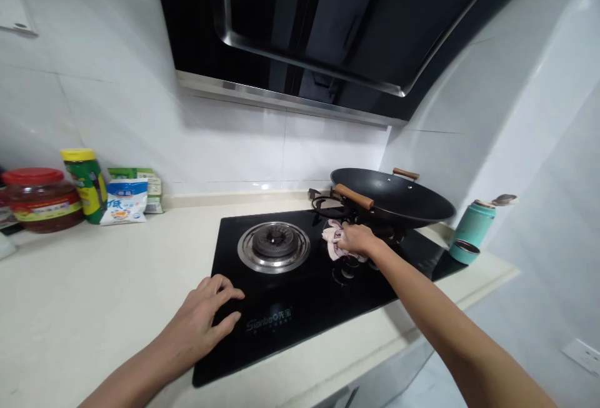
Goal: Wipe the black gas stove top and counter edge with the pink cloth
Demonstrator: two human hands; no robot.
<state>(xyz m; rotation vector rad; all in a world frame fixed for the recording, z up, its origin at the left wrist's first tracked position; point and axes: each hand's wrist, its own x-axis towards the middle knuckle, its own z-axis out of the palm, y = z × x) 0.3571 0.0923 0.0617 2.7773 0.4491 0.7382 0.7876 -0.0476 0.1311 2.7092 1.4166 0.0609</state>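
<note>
In the head view, my right hand [357,238] grips a crumpled pale cloth with dark markings [332,242], pressed on the black glass gas stove [300,298] near its knobs. Part of the cloth is hidden under the fingers. My left hand [210,308] is at the stove's left edge, thumb and fingers apart, holding nothing. Between the hands is the bare left burner [274,245] with its steel ring. A black wok [394,199] with wooden handles sits over the right burner, just beyond my right hand. A dark pan support [328,207] leans beside the wok.
On the counter [117,270] at left stand a red-lidded jar [40,202], a green yellow-capped container [84,186] and a blue-white packet [125,202]. A turquoise container [475,223] holding utensils stands at right. The range hood [300,33] overhangs the stove.
</note>
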